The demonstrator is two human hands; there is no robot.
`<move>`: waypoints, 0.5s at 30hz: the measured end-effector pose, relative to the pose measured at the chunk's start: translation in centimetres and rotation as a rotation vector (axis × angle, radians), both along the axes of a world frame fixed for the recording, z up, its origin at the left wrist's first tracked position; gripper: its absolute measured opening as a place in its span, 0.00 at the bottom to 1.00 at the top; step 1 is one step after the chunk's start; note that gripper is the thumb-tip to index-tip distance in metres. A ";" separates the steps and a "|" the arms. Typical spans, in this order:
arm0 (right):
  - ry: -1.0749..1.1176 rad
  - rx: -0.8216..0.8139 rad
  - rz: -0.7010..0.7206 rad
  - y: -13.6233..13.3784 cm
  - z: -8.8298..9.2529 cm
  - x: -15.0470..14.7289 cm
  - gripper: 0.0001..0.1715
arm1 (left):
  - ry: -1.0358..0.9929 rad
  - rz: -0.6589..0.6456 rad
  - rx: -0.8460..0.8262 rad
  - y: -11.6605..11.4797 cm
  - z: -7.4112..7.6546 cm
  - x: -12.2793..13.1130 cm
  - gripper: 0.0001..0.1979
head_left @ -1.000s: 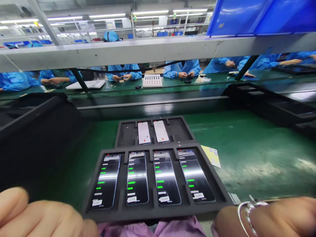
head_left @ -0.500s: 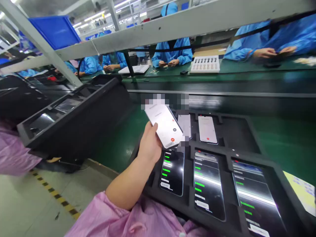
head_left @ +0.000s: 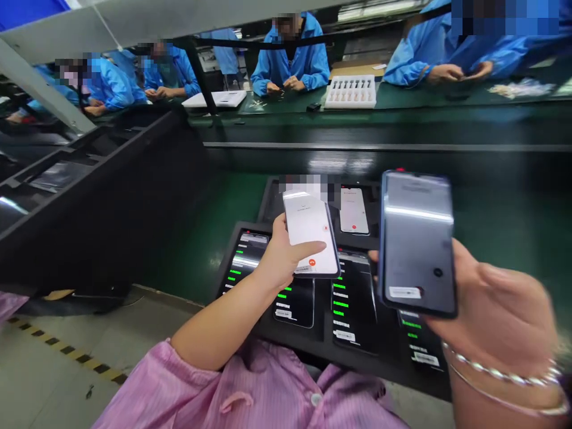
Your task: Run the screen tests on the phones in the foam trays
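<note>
Nearest you, one pink striped smock (head_left: 250, 396) covers your chest and arm, with one button showing. Two bracelets (head_left: 504, 374) circle your right wrist, one beaded, one thin.

Item: your right hand (head_left: 496, 310), blurred, is closed around one grey-faced smartphone (head_left: 417, 244). The phone stands upright with a glossy, dark-edged face, a white label near its lower edge and a small black dot above that. You cannot tell from here whether this face is the screen or the back.

Item: your left hand (head_left: 279, 259) is closed around one white-screened smartphone (head_left: 310, 238), thumb lying across the lower screen beside a red dot. Small text on that screen is too fine to read.

Just beyond and under both hands sits one black foam tray (head_left: 313, 339) with four phones, each showing green bars. Your hands and the held phones cover parts of them. Past your left hand's phone, a second foam tray (head_left: 304, 205) shows one white-screened phone (head_left: 354, 210); a pixelated patch and the held phone hide the rest.

Left of your left hand, one tilted black tray (head_left: 111, 179) stands beside the green bench (head_left: 192, 238).

Farthest off, across the bench, five or so blue-smocked co-workers (head_left: 290, 59) sit; one white tray of small parts (head_left: 350, 92) lies among them.
</note>
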State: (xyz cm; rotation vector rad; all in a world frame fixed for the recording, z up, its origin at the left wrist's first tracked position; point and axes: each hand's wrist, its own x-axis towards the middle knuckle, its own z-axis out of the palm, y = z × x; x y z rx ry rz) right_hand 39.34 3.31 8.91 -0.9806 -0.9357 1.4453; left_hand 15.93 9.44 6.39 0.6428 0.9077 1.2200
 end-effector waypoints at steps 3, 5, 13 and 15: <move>0.112 -0.097 -0.028 0.5 0.7 -1.5 0.29 | 0.019 -0.026 -0.023 -0.2 0.1 -0.1 0.48; 0.129 -0.108 -0.044 0.4 0.7 -1.8 0.31 | -0.021 -0.035 -0.022 -0.2 0.1 -0.3 0.45; 0.109 -0.091 -0.099 0.1 -0.1 -1.5 0.33 | -0.247 -0.030 0.032 -0.2 1.8 -1.1 0.27; 0.163 -0.040 -0.059 -0.1 0.1 -1.5 0.32 | -0.275 -0.022 0.040 -0.2 2.1 -1.1 0.28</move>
